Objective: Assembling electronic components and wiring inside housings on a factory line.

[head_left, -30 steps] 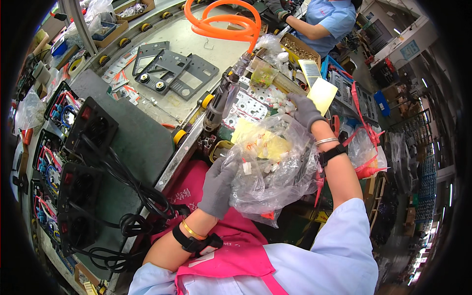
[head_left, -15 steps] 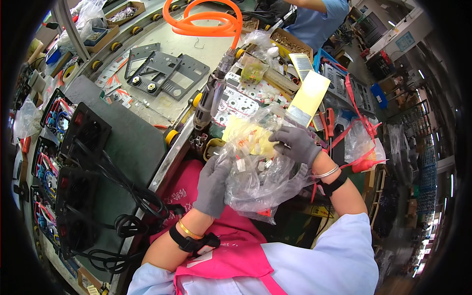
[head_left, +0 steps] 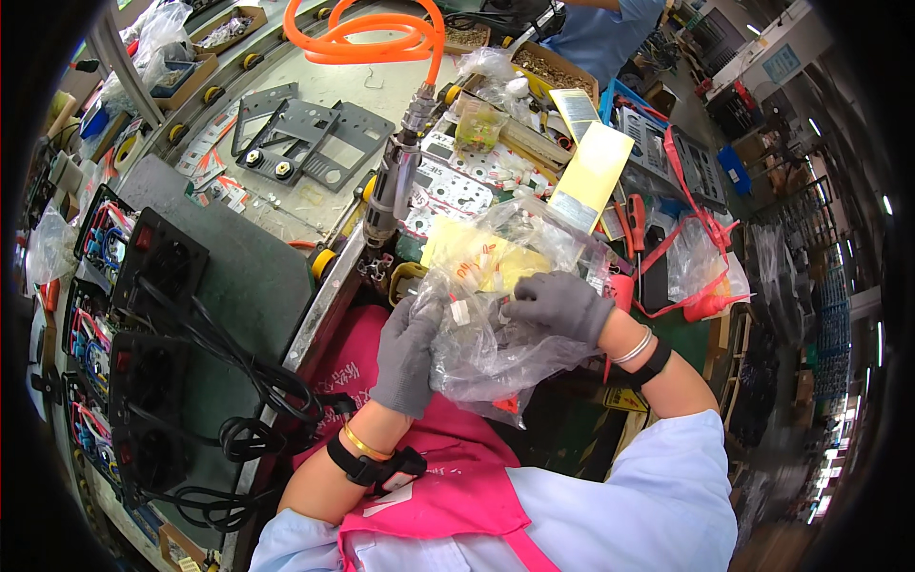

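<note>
Bag (head_left: 496, 338): positioned ahead of the apron (head_left: 434, 491), with the driver (head_left: 393, 191) at 11 o'clock and the yellow card (head_left: 593, 176) at 1 o'clock from it. At 8 o'clock the left hand (head_left: 405, 362) grips the bag's edge; at 3 o'clock the right hand (head_left: 558, 305) has its fingers curled against it, and what they pinch cannot be told. Handling appears in progress: both hands are placed, the bag is unreleased, and small parts show through it, their count unclear.
</note>
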`<state>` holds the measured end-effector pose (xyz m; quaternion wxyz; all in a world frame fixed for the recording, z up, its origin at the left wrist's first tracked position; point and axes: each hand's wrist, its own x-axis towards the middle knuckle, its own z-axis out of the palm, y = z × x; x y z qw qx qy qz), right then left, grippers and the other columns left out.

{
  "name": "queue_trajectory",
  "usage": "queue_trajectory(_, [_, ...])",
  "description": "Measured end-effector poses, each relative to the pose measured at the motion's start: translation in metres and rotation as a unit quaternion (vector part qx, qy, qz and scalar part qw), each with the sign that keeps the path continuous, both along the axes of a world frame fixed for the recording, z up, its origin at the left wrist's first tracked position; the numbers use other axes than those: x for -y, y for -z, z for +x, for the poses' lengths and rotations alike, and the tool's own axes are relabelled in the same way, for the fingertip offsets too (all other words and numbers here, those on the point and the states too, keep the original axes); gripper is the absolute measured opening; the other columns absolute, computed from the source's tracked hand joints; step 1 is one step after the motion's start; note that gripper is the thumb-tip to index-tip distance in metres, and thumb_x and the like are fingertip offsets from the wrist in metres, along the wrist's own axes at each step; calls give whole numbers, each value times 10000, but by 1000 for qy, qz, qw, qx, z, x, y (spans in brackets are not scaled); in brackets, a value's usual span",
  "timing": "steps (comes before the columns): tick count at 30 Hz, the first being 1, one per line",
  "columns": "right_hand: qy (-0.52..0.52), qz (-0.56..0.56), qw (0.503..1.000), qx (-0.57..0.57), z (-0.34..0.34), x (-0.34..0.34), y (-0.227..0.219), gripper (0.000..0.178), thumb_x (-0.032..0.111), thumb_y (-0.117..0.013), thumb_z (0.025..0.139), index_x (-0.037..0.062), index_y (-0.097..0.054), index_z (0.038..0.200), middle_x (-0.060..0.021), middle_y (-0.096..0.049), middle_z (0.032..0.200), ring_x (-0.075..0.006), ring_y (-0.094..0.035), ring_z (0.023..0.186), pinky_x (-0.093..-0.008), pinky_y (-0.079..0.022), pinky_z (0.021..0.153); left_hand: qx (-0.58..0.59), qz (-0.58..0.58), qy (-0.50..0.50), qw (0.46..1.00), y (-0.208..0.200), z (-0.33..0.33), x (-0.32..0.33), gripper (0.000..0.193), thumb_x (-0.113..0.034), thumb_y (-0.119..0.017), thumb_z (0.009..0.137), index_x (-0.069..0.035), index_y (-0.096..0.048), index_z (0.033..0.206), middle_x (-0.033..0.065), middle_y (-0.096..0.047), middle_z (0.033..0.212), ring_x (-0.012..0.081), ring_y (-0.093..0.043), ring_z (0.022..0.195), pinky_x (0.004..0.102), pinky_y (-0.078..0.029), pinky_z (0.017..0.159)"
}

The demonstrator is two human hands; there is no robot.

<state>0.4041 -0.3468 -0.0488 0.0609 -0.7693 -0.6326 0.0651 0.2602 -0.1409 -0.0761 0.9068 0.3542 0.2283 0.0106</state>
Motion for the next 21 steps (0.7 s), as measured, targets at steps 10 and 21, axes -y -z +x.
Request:
queue_trajectory(10, [97, 192, 966, -145, 34, 3, -36, 286, 30, -702, 762, 54, -656, 1044, -67, -636, 836, -144, -619, 713, -272, -493, 642, -18, 2, -1, 1000, 4, -2, -4, 320, -172, -546, 909, 5, -528, 1174, 83, -602, 1038, 136, -587, 898, 270, -491, 784])
queue_trajectory(21, [324, -89, 940, 67, 134, -43, -3, 260, 144, -640, 808, 115, -612, 1064, -127, -598, 1009, -321, -618, 915, -393, -511, 785, -13, 33, -2, 999, 5, -8, -5, 324, -154, -548, 899, 11, -512, 1175, 85, -601, 1046, 147, -608, 911, 287, -516, 789])
